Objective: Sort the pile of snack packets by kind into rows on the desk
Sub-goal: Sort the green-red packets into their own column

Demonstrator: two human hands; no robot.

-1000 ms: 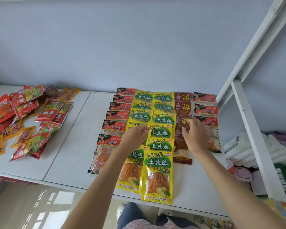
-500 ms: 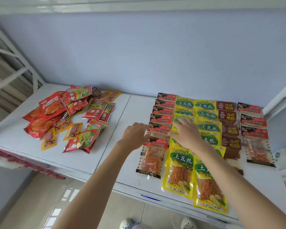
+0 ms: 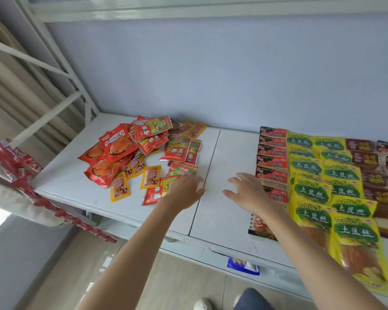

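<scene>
arms (image 3: 130, 253): bare, sleeveless | trousers (image 3: 251, 299): blue | shoe (image 3: 203, 304): white

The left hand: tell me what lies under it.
Under the left hand lie red and green packets at the near edge of the pile, on the desk. The hand covers their right parts, so how many cannot be told.

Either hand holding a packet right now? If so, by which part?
Nothing held. Left hand is open over the near edge of the pile; right hand is open above the bare desk.
</scene>
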